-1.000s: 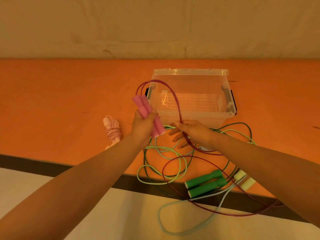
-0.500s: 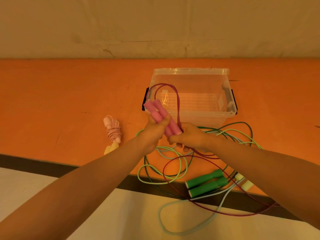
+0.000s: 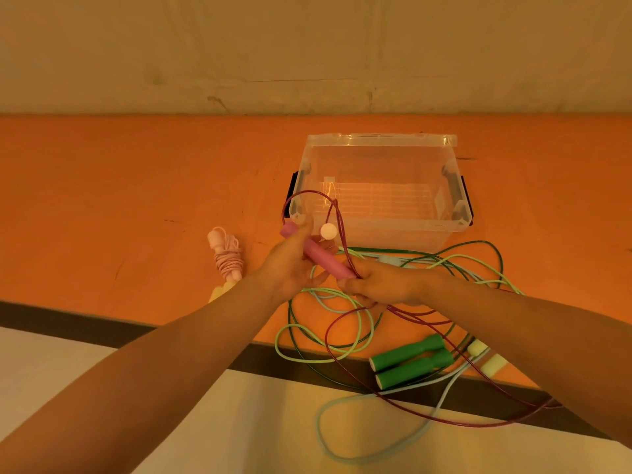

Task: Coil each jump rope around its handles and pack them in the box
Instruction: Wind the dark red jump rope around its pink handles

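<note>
My left hand [image 3: 290, 265] grips the pink handles [image 3: 325, 258] of a jump rope, tilted over the orange table in front of the clear plastic box [image 3: 379, 230]. My right hand [image 3: 383, 285] pinches the dark red rope [image 3: 342, 227] at the handles' lower end. A loop of that rope arcs above the handles; the rest trails down over the table edge. The box stands open with nothing in it. A pale pink rope [image 3: 227, 258] lies coiled to the left.
Green handles [image 3: 410, 360] lie at the table's front edge amid tangled dark green, light green and pale blue ropes [image 3: 345, 336]. Cream handles [image 3: 485, 357] sit right of them. A yellow piece [image 3: 219, 292] lies below the coiled pink rope. Rope hangs over the table's dark edge.
The handles have moved right and tilted flatter. My right hand has closed on the dark red rope at the handles' lower end, and the rope's loop above the handles has shrunk.
</note>
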